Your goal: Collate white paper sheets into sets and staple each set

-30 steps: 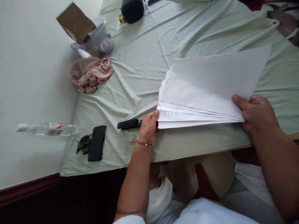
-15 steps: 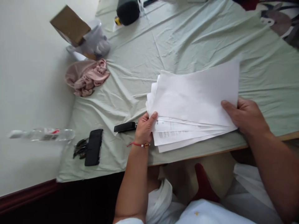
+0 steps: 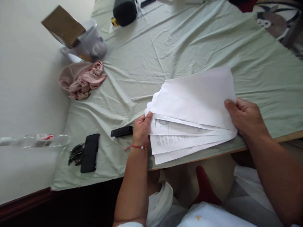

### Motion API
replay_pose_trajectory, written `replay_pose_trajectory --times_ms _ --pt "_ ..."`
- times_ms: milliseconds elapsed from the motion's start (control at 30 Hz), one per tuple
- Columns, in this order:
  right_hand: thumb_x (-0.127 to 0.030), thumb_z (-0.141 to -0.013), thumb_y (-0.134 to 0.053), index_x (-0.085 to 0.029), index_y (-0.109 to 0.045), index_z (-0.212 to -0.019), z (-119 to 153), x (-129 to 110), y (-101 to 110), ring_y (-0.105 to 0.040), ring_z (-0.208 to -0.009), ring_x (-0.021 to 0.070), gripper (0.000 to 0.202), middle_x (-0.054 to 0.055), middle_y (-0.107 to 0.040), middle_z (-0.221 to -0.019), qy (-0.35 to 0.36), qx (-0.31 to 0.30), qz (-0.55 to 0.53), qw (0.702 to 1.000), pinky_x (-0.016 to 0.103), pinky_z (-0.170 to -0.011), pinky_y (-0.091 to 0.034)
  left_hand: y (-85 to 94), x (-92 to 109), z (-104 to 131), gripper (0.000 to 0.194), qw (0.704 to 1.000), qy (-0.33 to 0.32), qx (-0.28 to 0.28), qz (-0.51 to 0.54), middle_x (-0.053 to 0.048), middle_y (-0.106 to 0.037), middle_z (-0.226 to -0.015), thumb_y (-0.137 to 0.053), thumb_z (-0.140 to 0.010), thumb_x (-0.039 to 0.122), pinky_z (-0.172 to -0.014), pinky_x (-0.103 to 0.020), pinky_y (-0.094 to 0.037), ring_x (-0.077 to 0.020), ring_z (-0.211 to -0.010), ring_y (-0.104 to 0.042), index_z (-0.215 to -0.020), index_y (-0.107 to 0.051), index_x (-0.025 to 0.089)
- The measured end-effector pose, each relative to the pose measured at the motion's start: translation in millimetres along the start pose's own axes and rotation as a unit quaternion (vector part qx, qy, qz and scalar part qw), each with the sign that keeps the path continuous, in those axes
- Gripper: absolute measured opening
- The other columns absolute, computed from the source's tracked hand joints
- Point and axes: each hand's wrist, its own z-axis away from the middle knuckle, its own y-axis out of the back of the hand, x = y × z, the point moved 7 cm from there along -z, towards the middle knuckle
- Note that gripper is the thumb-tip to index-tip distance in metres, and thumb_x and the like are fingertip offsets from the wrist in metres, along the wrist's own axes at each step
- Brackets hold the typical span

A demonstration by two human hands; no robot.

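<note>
Several white sheets of paper [image 3: 194, 97] are fanned out between my hands above the table's front edge. Print shows on some of the lower sheets, while the top one looks blank. My left hand [image 3: 142, 127], with a red string bracelet at the wrist, pinches the left edge of the sheets, thumb on top. Closed on their right edge is my right hand [image 3: 245, 116], its thumb also on top and its other fingers mostly hidden. Just left of my left hand lies a black stapler-like object [image 3: 121, 131], partly covered by that hand.
A green cloth [image 3: 132, 85] covers the table. On the left lie a dark phone [image 3: 90, 153], keys [image 3: 76, 154], a clear plastic bottle [image 3: 44, 141] and crumpled pink fabric [image 3: 86, 80]. Behind stand a cardboard box [image 3: 63, 26], a plastic bag [image 3: 93, 41] and a black case [image 3: 124, 12].
The sheets have spread wider at the left, showing more print on the lower ones. The top sheet's far right corner has tipped lower. The whole view has shifted slightly.
</note>
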Motion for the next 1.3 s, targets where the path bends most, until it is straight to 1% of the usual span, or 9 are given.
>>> replay_pose_trajectory --times_ms 167,367,500,600,733,900,1067,1200,1300 --pt "-0.049 -0.093 -0.065 -0.018 -0.065 -0.071 2 -4 11 -0.045 -0.059 0.0108 0.038 -0.002 -0.056 -0.066 -0.008 0.046 0.056 0.997 0.023 -0.052 -0.032 -4.2 0 -1 0.050 1.000 -0.002 -0.022 0.000 -0.003 -0.074 -0.068 -0.093 -0.059 0.062 -0.066 -0.033 -0.059 -0.0273 -0.080 -0.075 -0.074 -0.071 0.019" --pt "-0.043 -0.096 -0.060 -0.018 -0.056 -0.069 -1 -3 15 -0.043 -0.062 0.0102 0.037 -0.003 -0.053 -0.066 0.001 0.064 0.073 0.995 0.023 -0.057 -0.033 -7.1 1 0 0.042 0.999 -0.005 -0.038 0.000 0.000 -0.070 -0.065 -0.097 -0.052 0.040 -0.063 -0.028 -0.055 -0.0192 -0.066 -0.068 -0.078 -0.072 0.018" --pt "-0.042 -0.094 -0.060 -0.019 -0.054 -0.067 -1 -7 13 -0.042 -0.061 0.0105 0.036 -0.003 -0.051 -0.065 0.007 0.060 0.080 0.995 0.024 -0.057 -0.033 2.7 0 -2 0.050 1.000 -0.011 0.006 -0.026 0.004 -0.062 -0.057 -0.099 -0.052 0.047 -0.050 -0.023 -0.044 -0.0104 -0.050 -0.053 -0.065 -0.060 0.019" --pt "-0.041 -0.094 -0.060 -0.019 -0.057 -0.067 0 -9 12 -0.041 -0.060 0.0103 0.034 -0.003 -0.052 -0.065 0.006 0.062 0.078 0.995 0.024 -0.057 -0.033 7.0 2 -2 0.054 0.999 -0.021 0.021 -0.044 0.005 -0.058 -0.054 -0.098 -0.057 0.054 -0.047 -0.022 -0.039 -0.0088 -0.048 -0.047 -0.062 -0.056 0.019" --pt "-0.040 -0.090 -0.064 -0.018 -0.065 -0.072 1 -5 9 -0.045 -0.060 0.0107 0.029 -0.003 -0.058 -0.065 -0.022 0.046 0.062 0.997 0.024 -0.056 -0.034 5.2 0 -4 0.049 0.999 -0.022 -0.001 -0.024 0.002 -0.065 -0.061 -0.094 -0.061 0.058 -0.056 -0.026 -0.049 -0.0154 -0.059 -0.061 -0.070 -0.064 0.019" --pt "-0.038 -0.086 -0.070 -0.019 -0.079 -0.097 -1 -3 6 -0.060 -0.074 0.0137 0.024 0.000 -0.077 -0.091 -0.011 0.017 0.066 0.998 0.025 -0.066 -0.042 3.4 -4 -7 0.046 1.000 -0.009 -0.013 -0.019 0.001 -0.070 -0.065 -0.096 -0.054 0.047 -0.066 -0.029 -0.055 -0.0195 -0.068 -0.069 -0.077 -0.069 0.019" --pt "-0.035 -0.085 -0.072 -0.020 -0.081 -0.101 -3 -3 2 -0.061 -0.070 0.0126 0.024 -0.001 -0.077 -0.086 -0.019 -0.002 0.003 1.000 0.024 -0.064 -0.045 0.6 -3 -6 0.047 1.000 -0.009 -0.023 -0.009 0.000 -0.071 -0.066 -0.096 -0.052 0.045 -0.069 -0.031 -0.057 -0.0226 -0.075 -0.072 -0.078 -0.068 0.018" --pt "-0.033 -0.080 -0.076 -0.021 -0.081 -0.097 -3 -2 -2 -0.060 -0.064 0.0120 0.021 -0.001 -0.074 -0.078 -0.032 -0.025 -0.090 0.995 0.023 -0.062 -0.048 0.7 -2 -7 0.047 1.000 -0.004 -0.029 -0.011 0.000 -0.069 -0.065 -0.097 -0.052 0.045 -0.068 -0.032 -0.057 -0.0230 -0.075 -0.072 -0.077 -0.066 0.019" --pt "-0.033 -0.076 -0.080 -0.022 -0.082 -0.094 -3 2 0 -0.062 -0.065 0.0123 0.021 -0.001 -0.074 -0.077 -0.048 -0.030 -0.111 0.992 0.024 -0.063 -0.051 1.0 -2 -8 0.048 0.999 -0.003 -0.032 -0.009 0.001 -0.070 -0.065 -0.097 -0.053 0.045 -0.069 -0.032 -0.058 -0.0228 -0.075 -0.072 -0.076 -0.064 0.020"
